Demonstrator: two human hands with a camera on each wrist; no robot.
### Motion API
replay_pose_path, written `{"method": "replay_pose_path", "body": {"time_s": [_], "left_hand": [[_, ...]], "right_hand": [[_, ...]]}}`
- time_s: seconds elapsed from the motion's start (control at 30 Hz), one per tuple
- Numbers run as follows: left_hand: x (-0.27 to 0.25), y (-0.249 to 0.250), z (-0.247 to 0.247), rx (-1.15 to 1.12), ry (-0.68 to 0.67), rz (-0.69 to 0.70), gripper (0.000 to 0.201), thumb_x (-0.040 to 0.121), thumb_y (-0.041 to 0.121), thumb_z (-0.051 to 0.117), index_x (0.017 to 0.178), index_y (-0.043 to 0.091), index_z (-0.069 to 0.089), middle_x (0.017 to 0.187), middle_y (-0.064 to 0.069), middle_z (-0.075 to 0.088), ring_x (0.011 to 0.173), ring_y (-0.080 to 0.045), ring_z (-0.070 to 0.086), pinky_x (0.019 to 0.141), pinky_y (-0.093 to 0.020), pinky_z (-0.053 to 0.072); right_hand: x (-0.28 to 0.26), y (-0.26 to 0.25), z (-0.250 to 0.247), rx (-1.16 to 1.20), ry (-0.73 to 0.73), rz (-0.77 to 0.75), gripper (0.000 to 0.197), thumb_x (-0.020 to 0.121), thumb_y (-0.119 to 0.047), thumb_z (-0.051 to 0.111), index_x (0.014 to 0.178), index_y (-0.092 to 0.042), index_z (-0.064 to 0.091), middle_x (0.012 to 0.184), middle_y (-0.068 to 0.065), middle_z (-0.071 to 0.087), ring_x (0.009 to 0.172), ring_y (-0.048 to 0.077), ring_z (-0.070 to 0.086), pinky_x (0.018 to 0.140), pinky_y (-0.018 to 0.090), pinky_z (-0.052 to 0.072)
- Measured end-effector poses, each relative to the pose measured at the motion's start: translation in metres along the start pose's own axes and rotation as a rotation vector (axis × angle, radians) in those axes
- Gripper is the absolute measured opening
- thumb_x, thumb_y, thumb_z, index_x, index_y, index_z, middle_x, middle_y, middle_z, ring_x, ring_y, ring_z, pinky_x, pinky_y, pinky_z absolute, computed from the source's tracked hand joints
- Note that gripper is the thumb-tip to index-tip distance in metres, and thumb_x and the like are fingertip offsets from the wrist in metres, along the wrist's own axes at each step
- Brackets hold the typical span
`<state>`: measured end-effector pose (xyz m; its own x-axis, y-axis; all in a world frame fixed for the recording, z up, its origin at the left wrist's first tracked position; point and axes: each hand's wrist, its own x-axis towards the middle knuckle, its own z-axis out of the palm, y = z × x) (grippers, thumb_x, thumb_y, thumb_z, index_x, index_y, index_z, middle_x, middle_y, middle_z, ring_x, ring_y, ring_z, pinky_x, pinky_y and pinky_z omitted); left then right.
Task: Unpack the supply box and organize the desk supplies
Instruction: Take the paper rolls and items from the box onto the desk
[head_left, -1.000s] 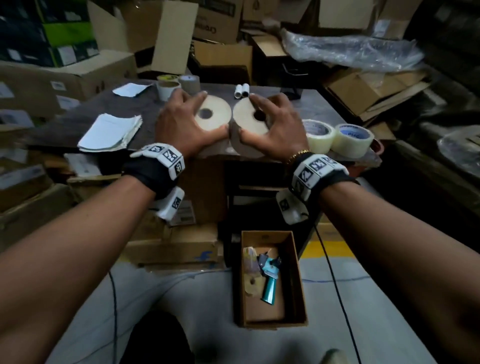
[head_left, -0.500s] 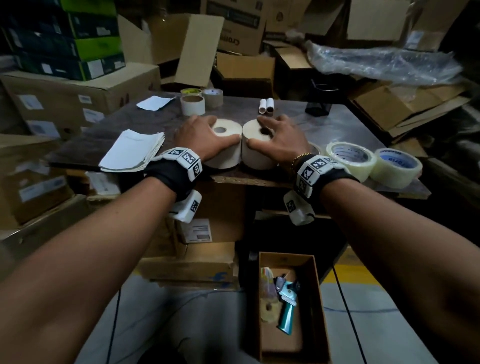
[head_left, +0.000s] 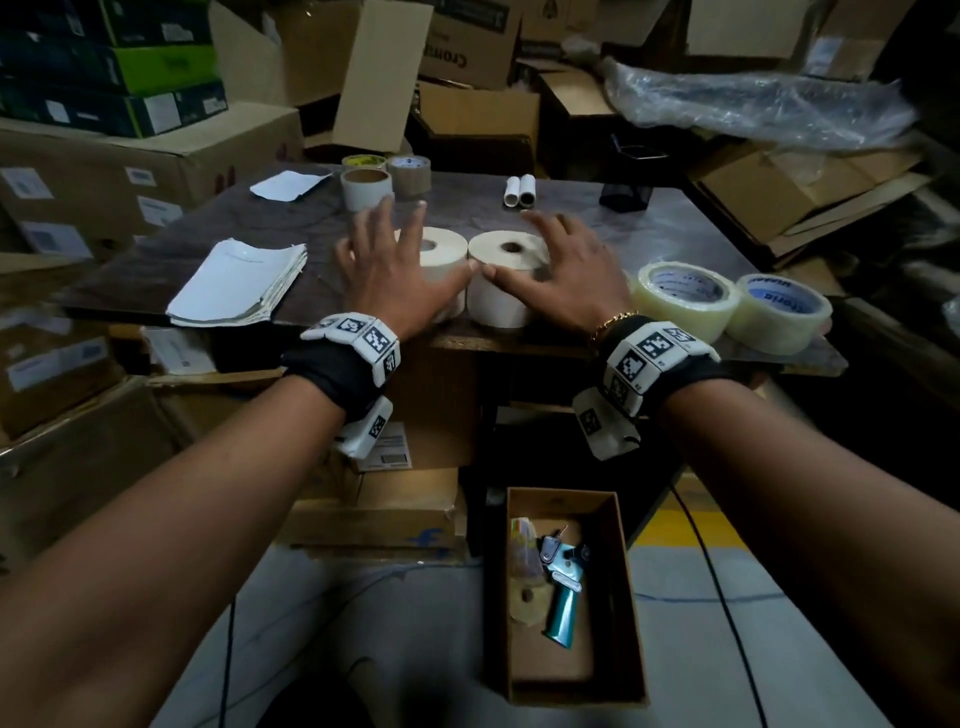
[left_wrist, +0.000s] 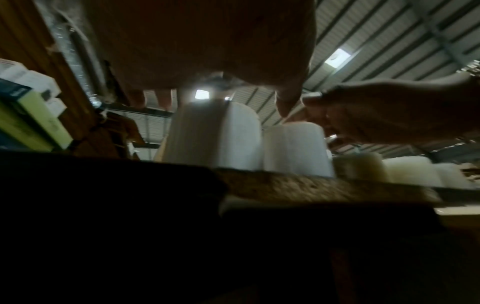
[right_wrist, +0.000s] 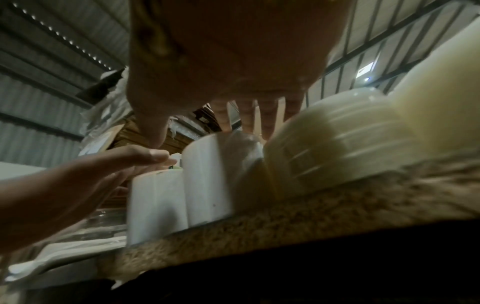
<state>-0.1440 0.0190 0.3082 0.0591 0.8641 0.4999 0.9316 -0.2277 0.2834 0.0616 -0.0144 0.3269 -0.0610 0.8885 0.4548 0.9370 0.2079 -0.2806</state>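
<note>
Most of the unpacking looks done: the desk (head_left: 675, 228) carries two white rolls (head_left: 506, 283) side by side at its near edge, clear tape rolls (head_left: 685, 296) to their right and a paper stack (head_left: 239, 283). The supply box (head_left: 566, 597) on the floor still holds a tape dispenser (head_left: 563, 592). The left hand (head_left: 395, 270) and right hand (head_left: 566, 275) hover spread-fingered over the white rolls, gripping nothing.

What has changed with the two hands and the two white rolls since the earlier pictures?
Both hands let go. The left hand and right hand, which gripped the two white rolls, now spread open above them with fingers straight. The left roll and right roll, tilted a second ago, now stand flat side by side on the table. The clear tape rolls and the box on the floor stayed.
</note>
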Motion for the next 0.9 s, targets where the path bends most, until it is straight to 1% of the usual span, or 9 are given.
{"method": "replay_pose_path", "body": {"time_s": [0.13,0.23,0.3,0.4,0.5,0.67,0.73,0.8,0.9], "left_hand": [[-0.053,0.023,0.013,-0.049,0.248,0.168,0.062,0.076,0.064,0.051,0.127,0.030,0.049,0.136,-0.005,0.043,0.126,-0.029,0.038,0.098,-0.045,0.032],[-0.094,0.038,0.041,-0.103,0.238,0.248,0.047,0.078,0.055,0.055,0.115,0.026,0.056,0.121,-0.006,0.050,0.114,-0.027,0.042,0.092,-0.041,0.030],[-0.119,0.044,0.070,-0.113,0.166,0.296,0.042,0.079,0.053,0.055,0.111,0.026,0.058,0.116,-0.004,0.051,0.109,-0.024,0.041,0.089,-0.039,0.029],[-0.154,0.049,0.116,-0.132,0.023,0.356,0.039,0.080,0.051,0.055,0.108,0.026,0.059,0.114,-0.002,0.053,0.106,-0.022,0.043,0.085,-0.037,0.028],[-0.185,0.049,0.164,-0.152,-0.139,0.377,0.037,0.080,0.049,0.054,0.108,0.026,0.060,0.115,0.000,0.054,0.108,-0.021,0.047,0.087,-0.037,0.031],[-0.227,0.036,0.252,-0.184,-0.425,0.345,0.041,0.075,0.044,0.056,0.110,0.022,0.059,0.118,-0.002,0.054,0.108,-0.027,0.050,0.085,-0.038,0.035],[-0.245,0.027,0.289,-0.183,-0.548,0.308,0.043,0.075,0.044,0.054,0.113,0.024,0.057,0.123,0.000,0.052,0.114,-0.027,0.048,0.089,-0.041,0.042],[-0.264,0.020,0.323,-0.162,-0.651,0.276,0.048,0.074,0.043,0.053,0.119,0.027,0.055,0.131,0.001,0.048,0.121,-0.026,0.045,0.092,-0.044,0.045],[-0.286,0.009,0.365,-0.096,-0.760,0.261,0.060,0.079,0.037,0.059,0.136,0.024,0.048,0.150,-0.005,0.034,0.135,-0.029,0.032,0.108,-0.045,0.034]], "right_hand": [[-0.044,0.013,-0.002,0.091,0.269,-0.133,0.050,0.086,-0.061,0.055,0.116,-0.022,0.061,0.114,0.000,0.059,0.106,0.018,0.053,0.088,0.040,0.046],[-0.085,0.028,0.010,0.190,0.382,-0.174,0.029,0.088,-0.042,0.063,0.099,-0.015,0.065,0.095,0.002,0.061,0.090,0.021,0.057,0.077,0.038,0.048],[-0.114,0.043,0.024,0.250,0.370,-0.135,0.023,0.090,-0.034,0.062,0.092,-0.012,0.066,0.088,0.002,0.063,0.082,0.020,0.058,0.072,0.037,0.049],[-0.155,0.074,0.053,0.324,0.278,0.006,0.019,0.091,-0.032,0.061,0.089,-0.014,0.065,0.083,-0.002,0.066,0.075,0.016,0.062,0.067,0.036,0.050],[-0.194,0.113,0.094,0.347,0.174,0.180,0.018,0.091,-0.037,0.059,0.089,-0.020,0.064,0.080,-0.005,0.068,0.074,0.016,0.065,0.065,0.038,0.052],[-0.247,0.170,0.182,0.425,-0.112,0.471,0.015,0.081,-0.038,0.054,0.086,-0.026,0.062,0.084,-0.007,0.070,0.081,0.015,0.067,0.078,0.041,0.054],[-0.264,0.188,0.220,0.461,-0.241,0.575,0.016,0.076,-0.039,0.054,0.087,-0.029,0.061,0.090,-0.004,0.072,0.086,0.017,0.068,0.085,0.042,0.055],[-0.280,0.203,0.259,0.489,-0.357,0.674,0.012,0.074,-0.039,0.058,0.086,-0.036,0.060,0.091,-0.002,0.072,0.088,0.021,0.069,0.085,0.044,0.056],[-0.298,0.218,0.312,0.501,-0.492,0.766,0.017,0.077,-0.027,0.064,0.084,-0.042,0.058,0.093,0.000,0.071,0.087,0.024,0.069,0.080,0.041,0.058]]}}
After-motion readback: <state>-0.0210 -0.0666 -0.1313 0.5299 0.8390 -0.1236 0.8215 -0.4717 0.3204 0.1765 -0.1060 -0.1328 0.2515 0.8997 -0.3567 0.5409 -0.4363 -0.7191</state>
